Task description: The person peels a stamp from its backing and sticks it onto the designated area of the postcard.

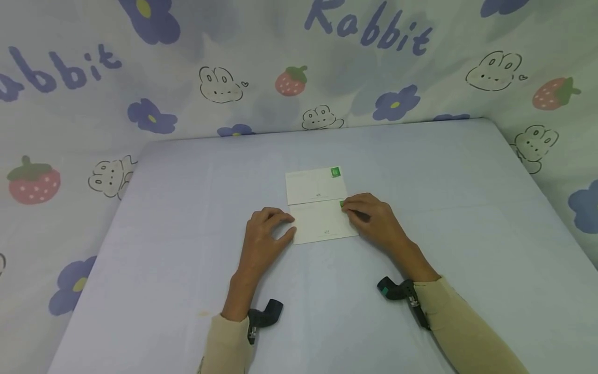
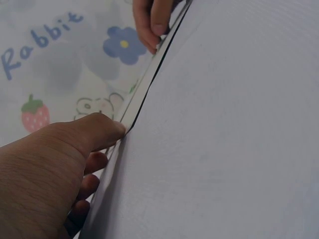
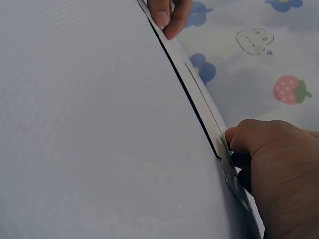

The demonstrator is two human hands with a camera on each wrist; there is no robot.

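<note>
Two white envelopes or cards lie flat on the table, one behind the other. The far envelope (image 1: 308,186) has a green stamp (image 1: 335,172) in its upper right corner. On the near envelope (image 1: 317,222), my right hand (image 1: 376,221) pinches a small green stamp (image 1: 342,203) between thumb and fingers at the upper right corner; the fingertips hide most of it. My left hand (image 1: 263,239) rests at the near envelope's left edge, thumb and index finger apart and touching it. Seen edge-on, the envelope (image 2: 130,115) shows under the left thumb in the left wrist view.
A pale cloth covers the table (image 1: 187,208). Behind and beside it hangs a curtain (image 1: 261,47) printed with rabbits, strawberries and blue flowers. Each wrist wears a black camera mount, one on the left (image 1: 266,314) and one on the right (image 1: 394,290).
</note>
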